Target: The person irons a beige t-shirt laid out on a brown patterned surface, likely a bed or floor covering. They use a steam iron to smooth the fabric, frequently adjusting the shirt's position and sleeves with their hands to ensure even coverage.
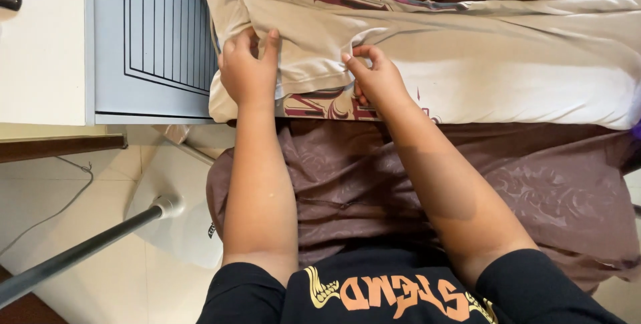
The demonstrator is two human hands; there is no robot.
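Step in hand: both hands worked the open end of a white pillowcase [467, 64] along a patterned pillow [320, 105] at the near edge of the bed.
Left hand [246, 70]: fingers clenched around a bunch of the white cloth at the pillow's left corner.
Right hand [375, 77]: thumb and fingertips pinched the cloth's hem, just beside the exposed maroon pattern.
Next move, as judged: it called for both grips to hold while the hem travelled over the bare strip.
Edges: the pillow's left end touched a grey-blue panel [153, 37]; a brown sheet [534, 184] lay below it.
Open room: free to the right along the pillow; a dark pole [80, 250] crossed the floor on the left.
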